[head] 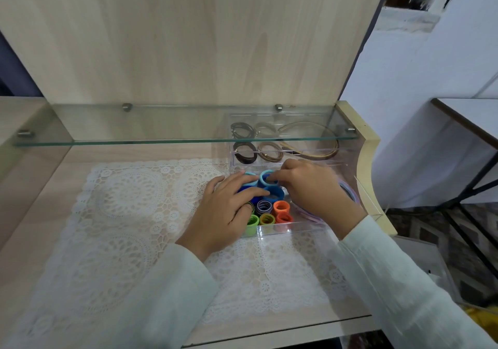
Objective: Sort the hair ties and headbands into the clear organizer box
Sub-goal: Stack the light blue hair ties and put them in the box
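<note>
The box (pixel 272 230) sits on the right part of the surface (pixel 32 214), its far end under a glass shelf (pixel 134 125). In its near left section, rolled ties stand on end, packed together: a light blue tie (pixel 265 177) at the far side, blue ties (pixel 277 193) nearer, a striped tie (pixel 264 206) in the middle, orange ties (pixel 281 208) to the right and green ties (pixel 253 220) against the near wall. The right hand (pixel 310 187) reaches in from the right and pinches the light blue tie between thumb and fingertips. The left hand (pixel 229 211) lies over the left side of the same section, its fingers fairly straight and resting on the blue ties, gripping nothing. Farther back, black ties (pixel 245 153) and brown ties (pixel 270 152) lie side by side, with a brown headband (pixel 318 156) to their right. Lilac headbands (pixel 350 191) curve along the right side, partly hidden by the right hand. A white lace mat (pixel 129 214) covers the surface under the box, and both arms wear pale sleeves
</note>
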Action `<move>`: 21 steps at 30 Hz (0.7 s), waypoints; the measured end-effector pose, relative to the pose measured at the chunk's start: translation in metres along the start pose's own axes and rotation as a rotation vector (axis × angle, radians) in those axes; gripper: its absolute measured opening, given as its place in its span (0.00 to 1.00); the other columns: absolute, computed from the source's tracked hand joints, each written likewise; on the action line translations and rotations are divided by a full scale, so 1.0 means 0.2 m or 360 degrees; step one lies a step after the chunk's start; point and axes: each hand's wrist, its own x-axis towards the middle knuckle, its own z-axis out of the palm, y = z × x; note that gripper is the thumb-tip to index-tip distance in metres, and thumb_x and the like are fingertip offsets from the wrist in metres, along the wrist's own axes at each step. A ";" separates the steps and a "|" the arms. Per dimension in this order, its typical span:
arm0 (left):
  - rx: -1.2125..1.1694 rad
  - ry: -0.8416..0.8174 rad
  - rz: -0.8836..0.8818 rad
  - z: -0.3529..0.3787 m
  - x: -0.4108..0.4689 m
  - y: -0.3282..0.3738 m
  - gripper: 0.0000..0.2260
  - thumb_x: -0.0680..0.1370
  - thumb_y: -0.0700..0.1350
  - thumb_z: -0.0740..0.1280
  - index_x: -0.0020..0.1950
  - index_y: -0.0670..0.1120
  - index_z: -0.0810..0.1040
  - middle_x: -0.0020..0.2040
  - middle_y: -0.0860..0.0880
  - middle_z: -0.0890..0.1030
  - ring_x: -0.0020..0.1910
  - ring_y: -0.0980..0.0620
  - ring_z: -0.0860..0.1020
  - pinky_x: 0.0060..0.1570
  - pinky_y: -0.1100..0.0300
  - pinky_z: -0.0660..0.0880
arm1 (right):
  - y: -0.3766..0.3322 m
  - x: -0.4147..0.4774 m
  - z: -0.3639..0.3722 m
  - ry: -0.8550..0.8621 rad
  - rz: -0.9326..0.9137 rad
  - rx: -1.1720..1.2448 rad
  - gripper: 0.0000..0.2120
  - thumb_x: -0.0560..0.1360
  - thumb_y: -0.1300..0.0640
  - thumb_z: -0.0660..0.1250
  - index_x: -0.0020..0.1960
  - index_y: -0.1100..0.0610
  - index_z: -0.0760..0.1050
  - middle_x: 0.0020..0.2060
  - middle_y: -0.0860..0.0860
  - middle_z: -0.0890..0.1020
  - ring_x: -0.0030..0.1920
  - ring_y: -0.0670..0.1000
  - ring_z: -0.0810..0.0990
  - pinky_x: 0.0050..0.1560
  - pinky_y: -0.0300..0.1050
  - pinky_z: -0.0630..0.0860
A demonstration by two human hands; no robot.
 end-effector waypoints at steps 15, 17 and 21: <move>0.0028 -0.0035 -0.0044 -0.01 0.00 0.01 0.26 0.75 0.53 0.46 0.70 0.57 0.71 0.73 0.58 0.69 0.76 0.59 0.57 0.76 0.52 0.47 | -0.03 -0.02 0.03 0.0045 0.0183 0.0239 0.12 0.78 0.54 0.62 0.59 0.45 0.77 0.55 0.47 0.77 0.55 0.51 0.75 0.47 0.49 0.75; 0.0021 -0.0032 -0.0053 -0.01 0.00 0.01 0.26 0.75 0.53 0.46 0.70 0.57 0.71 0.73 0.59 0.69 0.76 0.59 0.57 0.76 0.51 0.47 | -0.03 -0.01 0.02 0.0041 0.0176 0.0264 0.11 0.78 0.55 0.62 0.59 0.46 0.77 0.55 0.48 0.77 0.54 0.52 0.75 0.47 0.50 0.76; 0.0025 -0.0034 -0.0073 0.00 0.00 0.01 0.26 0.75 0.53 0.46 0.70 0.58 0.71 0.73 0.59 0.68 0.76 0.59 0.57 0.76 0.51 0.46 | -0.02 -0.01 -0.01 -0.0010 0.0179 0.0235 0.11 0.79 0.52 0.61 0.59 0.45 0.76 0.54 0.48 0.75 0.54 0.50 0.74 0.47 0.47 0.75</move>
